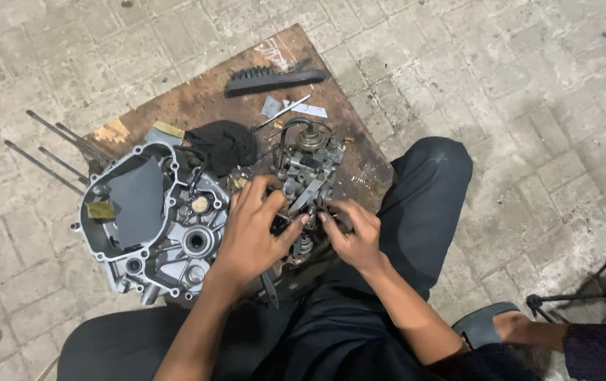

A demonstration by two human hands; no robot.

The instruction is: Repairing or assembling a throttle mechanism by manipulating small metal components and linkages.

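On the board (197, 99) at centre, a carburettor (308, 166) sits at three o'clock of the crankcase (155, 226). Left hand (250, 229) clasps its lower body; right hand (352, 233) pinches a small part against it.

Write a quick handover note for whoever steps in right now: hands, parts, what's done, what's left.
Left hand: on the carburetor, fingers at its lower side.
Right hand: fingertips pinching a small part at the carburetor's base; too small to identify.
Engine crankcase: open, on the wooden board, left of the carburetor.
Black brush: far edge of the board, untouched.
Done: crankcase cover off.
Left: carburetor work in hand.
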